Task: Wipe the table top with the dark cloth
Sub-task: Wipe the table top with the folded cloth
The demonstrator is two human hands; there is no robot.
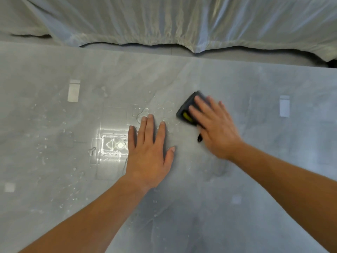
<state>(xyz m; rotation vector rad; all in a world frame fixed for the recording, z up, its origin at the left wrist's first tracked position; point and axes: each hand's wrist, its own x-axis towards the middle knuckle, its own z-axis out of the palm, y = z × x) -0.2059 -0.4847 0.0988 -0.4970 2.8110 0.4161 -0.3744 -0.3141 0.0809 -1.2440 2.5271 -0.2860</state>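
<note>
The grey marbled table top fills most of the view, with water drops and wet streaks across its left and middle. My right hand presses flat on the dark cloth, a folded dark grey pad with a yellow patch; the hand covers most of it and looks motion-blurred. A dark corner of the cloth pokes out below the thumb. My left hand lies flat on the table with fingers spread, left of the cloth and apart from it, holding nothing.
Beyond the table's far edge hangs a pale plastic sheet draped over something. A bright light reflection glares on the wet surface beside my left hand. More droplets are scattered towards the left edge.
</note>
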